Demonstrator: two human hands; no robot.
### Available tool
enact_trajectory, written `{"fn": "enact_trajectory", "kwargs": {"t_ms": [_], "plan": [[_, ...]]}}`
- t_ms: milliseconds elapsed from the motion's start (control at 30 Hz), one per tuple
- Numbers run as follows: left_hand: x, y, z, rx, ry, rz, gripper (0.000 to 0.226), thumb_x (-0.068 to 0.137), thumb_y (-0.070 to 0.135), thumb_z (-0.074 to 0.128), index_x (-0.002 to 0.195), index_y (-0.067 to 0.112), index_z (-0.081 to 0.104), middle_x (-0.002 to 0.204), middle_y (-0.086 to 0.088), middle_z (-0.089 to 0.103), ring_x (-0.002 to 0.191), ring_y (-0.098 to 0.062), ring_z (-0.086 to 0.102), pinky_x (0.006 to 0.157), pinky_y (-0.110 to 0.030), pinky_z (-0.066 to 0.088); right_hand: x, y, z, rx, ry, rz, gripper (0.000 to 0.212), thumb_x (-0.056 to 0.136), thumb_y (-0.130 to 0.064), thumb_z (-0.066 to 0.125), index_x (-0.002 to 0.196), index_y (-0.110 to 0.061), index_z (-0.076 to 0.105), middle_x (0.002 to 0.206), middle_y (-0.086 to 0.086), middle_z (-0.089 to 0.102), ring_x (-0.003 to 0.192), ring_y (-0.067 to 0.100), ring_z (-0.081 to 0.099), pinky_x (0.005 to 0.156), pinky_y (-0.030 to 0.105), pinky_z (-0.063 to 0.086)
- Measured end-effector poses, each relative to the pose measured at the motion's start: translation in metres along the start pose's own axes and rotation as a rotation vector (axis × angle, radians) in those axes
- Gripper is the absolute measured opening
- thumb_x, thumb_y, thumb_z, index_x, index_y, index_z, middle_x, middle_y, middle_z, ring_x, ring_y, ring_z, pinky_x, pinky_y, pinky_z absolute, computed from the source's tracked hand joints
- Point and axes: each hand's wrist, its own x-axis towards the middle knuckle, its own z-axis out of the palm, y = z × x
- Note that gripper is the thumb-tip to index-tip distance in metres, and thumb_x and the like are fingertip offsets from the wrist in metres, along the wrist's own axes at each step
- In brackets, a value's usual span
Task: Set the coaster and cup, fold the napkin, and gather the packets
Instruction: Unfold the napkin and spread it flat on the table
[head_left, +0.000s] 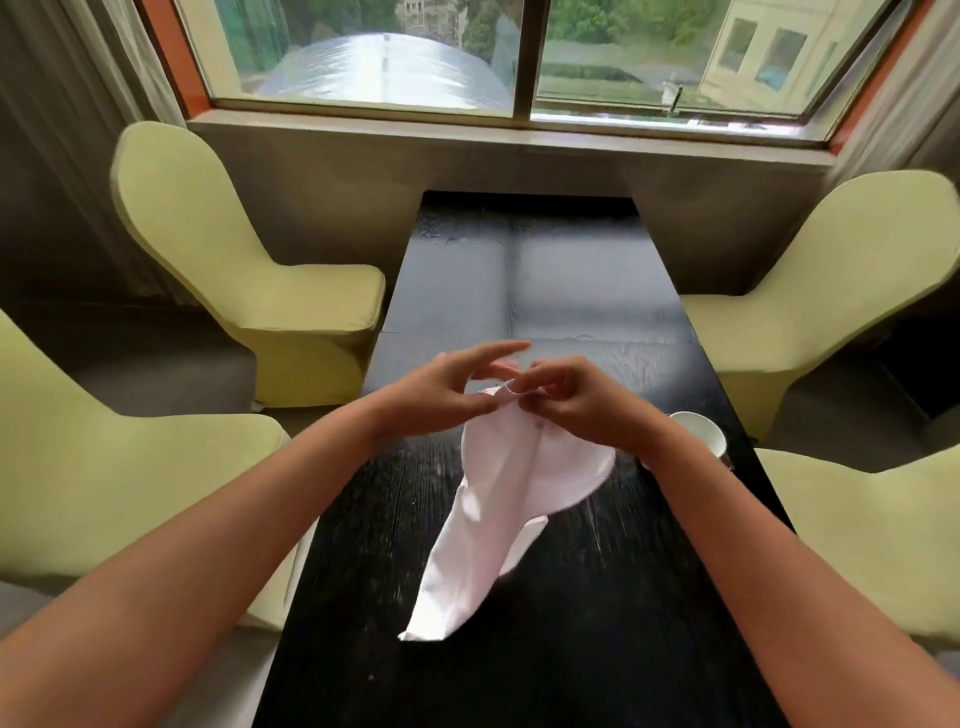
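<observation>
You've got the napkin (498, 499) pinched at its far end by both hands, lifted off the dark table (571, 291). Your left hand (441, 395) grips the top corner w/ thumb and a lower finger; the index and middle fingers are stretched out loose, not holding anything. Your right hand (566, 400) is curled tight on the same corner, fingertips touching the left's, so both grips sit on one spot.

Key relation: the napkin's long axis runs from that pinched corner toward you and slightly to your left, the free tail draping down to the table near the front edge. So the cloth hangs below and behind your fingers, not spread between them. To fold it you'd prob. need the hands to part along the top edge, or lay the tail flat first. Left hand is nearer the tail side.

The cup (698, 431) sits on the table just beyond your right wrist, partly hidden by the forearm; can't tell whether a coaster is under it. No packets visible.
</observation>
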Motion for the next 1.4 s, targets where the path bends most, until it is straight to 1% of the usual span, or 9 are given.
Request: {"fn": "enact_trajectory", "kwargs": {"t_ms": [100, 167, 333, 467, 600, 867, 1033, 1167, 1400], "plan": [[0.011, 0.007, -0.008, -0.004, -0.024, 0.019, 0.031, 0.088, 0.007, 0.06, 0.119, 0.006, 0.058, 0.111, -0.005, 0.062, 0.105, -0.013, 0.055, 0.097, -0.021, 0.042, -0.006, -0.007, -0.018, -0.01, -0.02, 0.028, 0.019, 0.084, 0.008, 0.059, 0.092, -0.005, 0.07, 0.073, 0.014, 0.063, 0.07, 0.012, 0.055, 0.065, 0.03, 0.046], [0.017, 0.008, -0.012, 0.101, -0.047, 0.034, 0.02, 0.086, 0.013, 0.064, 0.104, 0.004, 0.065, 0.105, -0.002, 0.061, 0.099, -0.01, 0.055, 0.098, -0.029, 0.04, -0.01, -0.008, -0.029, 0.004, -0.013, 0.03, 0.013, 0.083, 0.006, 0.062, 0.087, -0.003, 0.069, 0.071, 0.007, 0.062, 0.068, 0.012, 0.054, 0.063, 0.028, 0.046], [0.025, 0.011, -0.027, 0.118, -0.108, 0.076, 0.012, 0.081, 0.014, 0.07, 0.086, 0.004, 0.067, 0.115, 0.008, 0.062, 0.104, 0.017, 0.05, 0.088, 0.003, 0.032, -0.023, 0.007, -0.051, -0.154, -0.098, 0.13, 0.016, 0.079, -0.004, 0.07, 0.07, -0.016, 0.064, 0.062, -0.005, 0.055, 0.058, 0.001, 0.047, 0.059, 0.018, 0.038], [0.017, 0.001, -0.041, 0.318, -0.225, 0.044, 0.006, 0.083, 0.021, 0.069, 0.087, 0.018, 0.067, 0.087, 0.009, 0.066, 0.082, 0.009, 0.057, 0.079, 0.0, 0.036, -0.035, 0.026, -0.059, -0.334, -0.245, 0.229, 0.008, 0.083, -0.007, 0.067, 0.075, -0.01, 0.065, 0.071, 0.008, 0.062, 0.068, 0.008, 0.051, 0.067, 0.026, 0.04], [0.018, -0.022, -0.051, 0.718, -0.324, -0.009, 0.011, 0.089, 0.028, 0.061, 0.085, 0.02, 0.066, 0.079, 0.01, 0.064, 0.069, -0.001, 0.054, 0.084, -0.023, 0.03, -0.019, 0.035, -0.069, -0.444, -0.045, 0.14, 0.004, 0.082, -0.002, 0.065, 0.078, -0.002, 0.067, 0.065, 0.004, 0.06, 0.066, 0.014, 0.051, 0.064, 0.027, 0.036], [0.027, -0.004, -0.107, 0.738, 0.348, 0.121, 0.014, 0.083, -0.002, 0.063, 0.07, -0.007, 0.061, 0.067, -0.022, 0.058, 0.063, -0.033, 0.052, 0.064, -0.041, 0.044, 0.028, 0.008, -0.13, -0.878, 0.26, -0.153, 0.01, 0.081, -0.005, 0.062, 0.083, 0.001, 0.069, 0.082, 0.023, 0.066, 0.076, 0.037, 0.061, 0.072, 0.044, 0.048], [0.004, 0.004, -0.126, 0.892, 0.624, 0.257, 0.018, 0.089, 0.009, 0.059, 0.08, -0.005, 0.065, 0.078, -0.022, 0.064, 0.069, -0.038, 0.06, 0.062, -0.045, 0.05, 0.021, -0.004, -0.156, -1.061, 0.452, -0.266, 0.015, 0.087, -0.012, 0.056, 0.082, -0.003, 0.067, 0.081, 0.017, 0.063, 0.073, 0.037, 0.058, 0.079, 0.042, 0.037], [-0.028, -0.01, -0.094, 0.875, 0.674, 0.29, 0.025, 0.092, 0.019, 0.059, 0.084, -0.001, 0.071, 0.083, -0.019, 0.071, 0.069, -0.036, 0.066, 0.064, -0.044, 0.054, -0.013, 0.01, -0.146, -1.101, 0.465, -0.269, 0.015, 0.087, -0.008, 0.057, 0.081, 0.0, 0.069, 0.082, 0.019, 0.065, 0.074, 0.036, 0.061, 0.08, 0.042, 0.037], [-0.104, -0.075, 0.008, 0.894, 0.473, 0.343, 0.016, 0.089, 0.01, 0.059, 0.085, 0.002, 0.072, 0.08, -0.013, 0.072, 0.071, -0.03, 0.068, 0.076, -0.04, 0.053, -0.113, 0.075, -0.078, -1.084, 0.406, -0.34, 0.018, 0.088, -0.004, 0.054, 0.073, -0.006, 0.065, 0.066, 0.013, 0.066, 0.066, 0.03, 0.064, 0.083, 0.041, 0.041]]}}
